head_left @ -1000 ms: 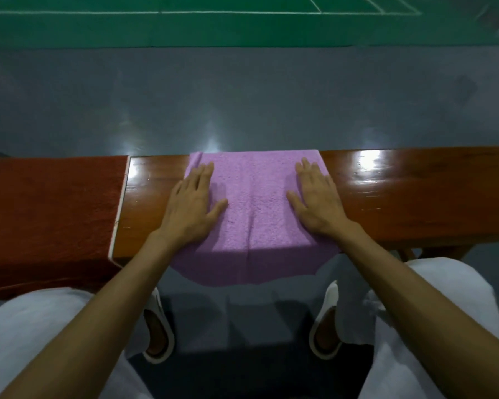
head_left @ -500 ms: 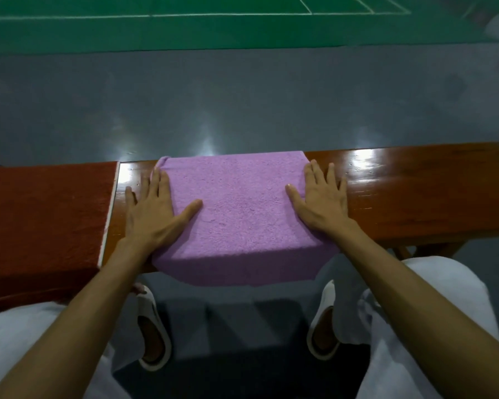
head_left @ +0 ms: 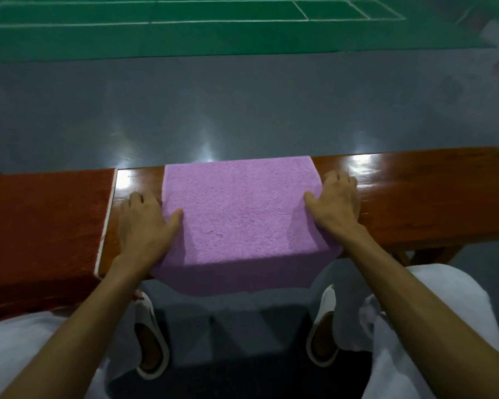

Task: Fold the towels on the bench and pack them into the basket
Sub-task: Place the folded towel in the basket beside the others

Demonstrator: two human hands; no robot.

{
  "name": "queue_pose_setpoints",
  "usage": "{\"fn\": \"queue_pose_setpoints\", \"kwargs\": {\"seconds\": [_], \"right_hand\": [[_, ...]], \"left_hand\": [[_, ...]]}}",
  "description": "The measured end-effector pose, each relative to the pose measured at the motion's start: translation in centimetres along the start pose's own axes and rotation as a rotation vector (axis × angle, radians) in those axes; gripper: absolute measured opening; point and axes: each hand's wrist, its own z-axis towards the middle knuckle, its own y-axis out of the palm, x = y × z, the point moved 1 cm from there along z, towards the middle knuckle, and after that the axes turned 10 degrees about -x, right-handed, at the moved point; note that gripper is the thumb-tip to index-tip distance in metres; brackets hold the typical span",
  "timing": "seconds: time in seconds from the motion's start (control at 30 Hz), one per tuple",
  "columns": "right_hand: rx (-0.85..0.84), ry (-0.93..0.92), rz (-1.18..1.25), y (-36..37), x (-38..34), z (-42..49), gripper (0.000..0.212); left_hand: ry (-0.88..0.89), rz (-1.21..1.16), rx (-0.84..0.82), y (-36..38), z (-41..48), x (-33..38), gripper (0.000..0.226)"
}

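A purple towel (head_left: 242,214) lies flat across the glossy wooden bench (head_left: 421,197), its near edge hanging over the front. My left hand (head_left: 144,226) is at the towel's left edge, thumb on top of the cloth and fingers curled at the edge beside it. At the right edge my right hand (head_left: 334,203) mirrors this, with its thumb on the towel and its fingers bent on the wood. A dark red towel (head_left: 41,226) covers the bench to the left. No basket is in view.
Bare bench wood runs to the right of the purple towel. Grey floor and a green court (head_left: 185,30) lie beyond the bench. My knees in white trousers and my feet in white slippers (head_left: 150,341) are below the bench's front edge.
Both hands slid outward from the towel's middle to its side edges. Their fingers went from flat to curled, with the thumbs staying on the cloth.
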Motion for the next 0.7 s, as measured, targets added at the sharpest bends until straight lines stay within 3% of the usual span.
{"fn": "queue_pose_setpoints", "kwargs": {"seconds": [0.1, 0.2, 0.3, 0.4, 0.47, 0.53, 0.6, 0.7], "right_hand": [[-0.056, 0.047, 0.028, -0.3, 0.7, 0.4, 0.031], [-0.098, -0.013, 0.041, -0.2, 0.5, 0.5, 0.018], [-0.091, -0.021, 0.337, -0.7, 0.5, 0.9, 0.02], [-0.15, 0.089, 0.704, -1.5, 0.9, 1.3, 0.012], [-0.243, 0.146, 0.893, -2.4, 1.0, 1.0, 0.027], [-0.429, 0.076, 1.007, -3.2, 1.2, 0.3, 0.047], [-0.592, -0.029, 1.003, -3.4, 1.7, -0.2, 0.052], [-0.556, -0.098, 0.931, -3.2, 2.3, -0.3, 0.048]], "left_hand": [[0.037, -0.213, -0.024, -0.2, 0.1, 0.6, 0.021], [0.041, -0.412, -0.072, 0.0, 0.6, 0.4, 0.015], [-0.059, -0.762, -0.121, -0.4, 1.3, -0.1, 0.015], [-0.219, -0.972, -0.102, -1.1, 1.6, -0.6, 0.025], [-0.271, -1.142, -0.208, -1.4, 1.8, -1.3, 0.04], [-0.173, -1.175, -0.368, -1.7, 1.8, -2.2, 0.054], [-0.057, -1.108, -0.478, -1.9, 1.7, -2.7, 0.056], [-0.014, -1.041, -0.524, -1.8, 1.3, -2.6, 0.052]]}}
